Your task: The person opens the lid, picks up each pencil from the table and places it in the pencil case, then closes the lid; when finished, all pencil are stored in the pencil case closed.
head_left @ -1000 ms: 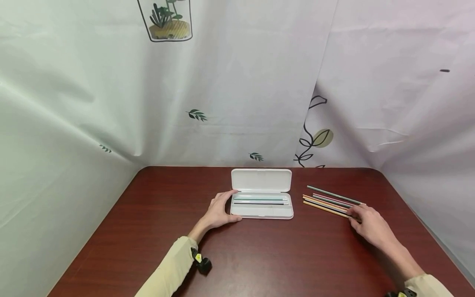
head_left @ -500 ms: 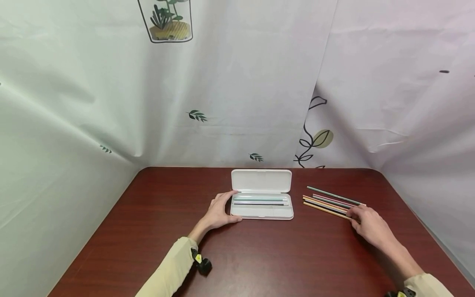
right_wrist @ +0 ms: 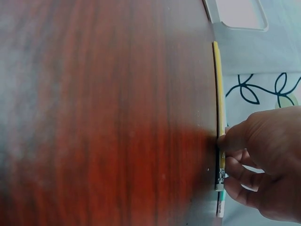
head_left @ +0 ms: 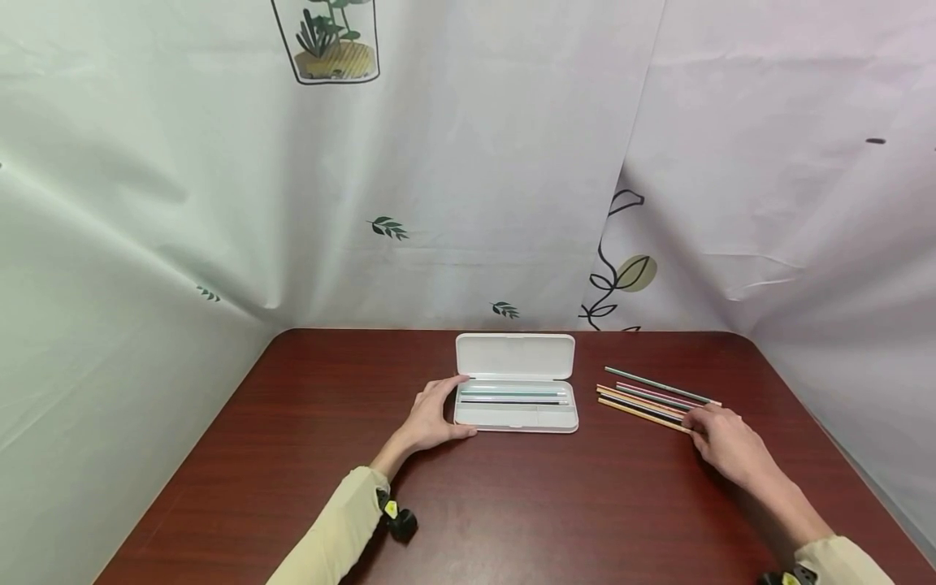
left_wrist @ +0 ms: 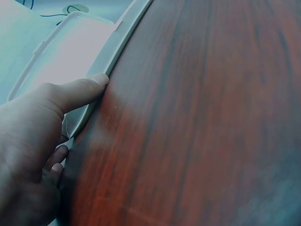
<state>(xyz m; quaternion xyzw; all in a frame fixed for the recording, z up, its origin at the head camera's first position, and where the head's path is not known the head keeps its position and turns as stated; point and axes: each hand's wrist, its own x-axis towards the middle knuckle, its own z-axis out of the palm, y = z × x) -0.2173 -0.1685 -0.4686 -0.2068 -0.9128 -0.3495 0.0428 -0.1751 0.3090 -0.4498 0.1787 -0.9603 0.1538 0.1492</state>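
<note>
While left hand's [head_left: 427, 418] fingers grip the case [head_left: 504, 417] | right hand's [head_left: 731, 445] fingers pinch yellow pencil [right_wrist: 220, 110] right of case | barely changed from a second ago; apparently no lift

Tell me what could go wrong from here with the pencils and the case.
The right hand pinches the yellow pencil with other pencils lying close alongside, so lifting it might drag or roll a neighbour.

The left hand grips only the left end of the open white case, so a bump at its right end could swivel it.
</note>
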